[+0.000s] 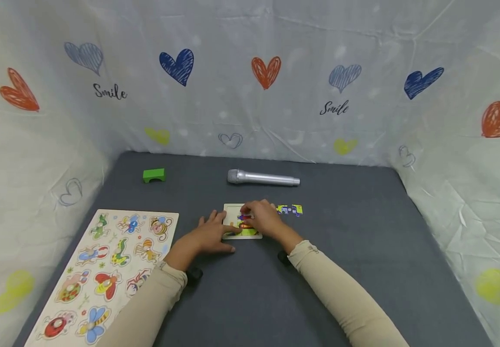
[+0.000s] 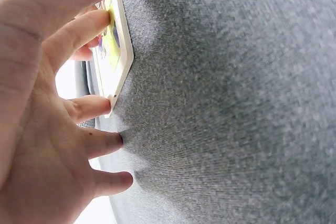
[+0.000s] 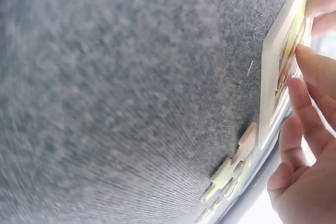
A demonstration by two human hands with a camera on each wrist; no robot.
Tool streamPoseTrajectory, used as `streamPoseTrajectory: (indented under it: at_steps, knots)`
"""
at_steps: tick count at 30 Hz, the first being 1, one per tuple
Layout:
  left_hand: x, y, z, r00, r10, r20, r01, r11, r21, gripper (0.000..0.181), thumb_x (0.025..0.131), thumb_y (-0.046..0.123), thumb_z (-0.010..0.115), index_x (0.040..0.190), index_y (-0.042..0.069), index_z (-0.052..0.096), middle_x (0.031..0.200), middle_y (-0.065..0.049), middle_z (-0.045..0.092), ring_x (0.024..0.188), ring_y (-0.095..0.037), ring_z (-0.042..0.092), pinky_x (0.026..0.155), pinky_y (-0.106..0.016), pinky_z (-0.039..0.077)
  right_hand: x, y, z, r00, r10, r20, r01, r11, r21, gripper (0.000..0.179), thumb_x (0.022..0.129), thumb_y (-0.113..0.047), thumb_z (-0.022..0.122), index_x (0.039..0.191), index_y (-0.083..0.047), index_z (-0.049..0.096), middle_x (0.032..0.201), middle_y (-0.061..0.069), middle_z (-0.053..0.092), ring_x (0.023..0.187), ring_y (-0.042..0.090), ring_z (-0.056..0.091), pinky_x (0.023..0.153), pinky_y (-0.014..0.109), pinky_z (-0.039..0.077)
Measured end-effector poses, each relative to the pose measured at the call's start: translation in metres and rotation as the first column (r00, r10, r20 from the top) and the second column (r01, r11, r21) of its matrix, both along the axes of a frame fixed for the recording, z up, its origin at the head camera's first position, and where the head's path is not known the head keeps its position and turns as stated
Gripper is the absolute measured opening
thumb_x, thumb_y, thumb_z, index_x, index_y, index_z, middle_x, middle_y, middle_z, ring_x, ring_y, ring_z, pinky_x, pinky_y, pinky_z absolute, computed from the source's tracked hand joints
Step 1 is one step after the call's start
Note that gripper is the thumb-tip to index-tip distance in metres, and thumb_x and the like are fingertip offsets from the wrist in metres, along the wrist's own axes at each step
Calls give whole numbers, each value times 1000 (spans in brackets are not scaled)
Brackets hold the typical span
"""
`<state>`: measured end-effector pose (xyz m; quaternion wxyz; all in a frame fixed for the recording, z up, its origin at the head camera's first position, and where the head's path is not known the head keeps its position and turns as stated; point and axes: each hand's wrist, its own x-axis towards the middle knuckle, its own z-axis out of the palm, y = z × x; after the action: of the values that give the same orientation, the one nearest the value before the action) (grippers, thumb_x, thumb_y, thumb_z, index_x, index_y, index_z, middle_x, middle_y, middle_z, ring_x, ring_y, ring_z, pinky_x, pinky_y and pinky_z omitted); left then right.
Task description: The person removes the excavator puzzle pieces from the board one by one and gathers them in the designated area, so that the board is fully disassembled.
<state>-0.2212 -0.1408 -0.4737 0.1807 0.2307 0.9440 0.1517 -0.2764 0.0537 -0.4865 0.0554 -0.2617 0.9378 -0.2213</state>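
White sheeting printed with hearts and the word "Smile" hangs behind and beside a dark grey fabric-covered worktop. The left hand is spread and grasps nothing: its forefinger rests on the picture in a small jigsaw tray, its middle finger at the tray's corner. The right hand bends over the same tray, thumb and forefinger touching the picture; whether they pinch a piece, I cannot tell. Both arms wear beige sleeves. The tray lies flat near the worktop's middle, partly filled with a colourful picture. Just right of it lie jigsaw pieces. Farther back are a silver microphone and a green arched block. A large insect puzzle board lies at the left.
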Motion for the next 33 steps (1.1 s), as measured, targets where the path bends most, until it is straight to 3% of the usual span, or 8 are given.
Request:
streamPoseTrajectory:
  at_steps: [9,15,18,22,25,33]
  knots:
    - [0,4,-1,1000,-5,-1,5,1000,-12,54,86,44,72,135,28,60,154,-27,25,141,-56,15,103,-76,18,-3,4,3,999,39,10,-39,999,-7,27,85,-17,76,111,-16,71,104,1,70,98,23,58,74,36,37]
    - [4,6,2,1000,11,18,-11,1000,6,53,85,42,73,135,27,60,154,-27,25,141,-56,14,104,-76,17,-5,7,3,997,39,69,-31,993,-116,11,91,-15,69,101,-17,69,103,-1,71,100,21,62,84,43,36]
    - [5,5,1,1000,16,14,-16,1000,4,52,85,42,73,134,27,60,154,-27,25,141,-56,14,104,-76,17,-6,7,3,994,30,108,-12,986,-166,7,94,-16,65,98,-18,69,100,-2,71,95,17,63,92,48,36]
    - [5,4,0,1000,19,11,-19,1000,-9,52,85,42,73,134,29,60,154,-26,25,141,-55,14,104,-75,17,-8,8,5,986,28,163,6,979,-204,7,95,-17,63,97,-17,70,96,-2,70,85,14,62,93,47,41]
    - [4,3,1,1000,22,14,-22,1000,-4,52,85,42,73,134,28,60,155,-26,25,142,-55,13,105,-75,17,-9,8,6,984,35,176,1,980,-198,9,95,-15,62,99,-17,70,97,-2,70,85,13,62,91,45,43]
    - [4,3,2,999,30,20,-30,1000,-3,52,86,42,73,134,28,60,155,-26,24,142,-54,13,105,-74,17,-14,7,1,987,71,145,-57,994,-98,22,89,-7,68,108,-18,69,107,-2,70,103,19,63,99,51,35]
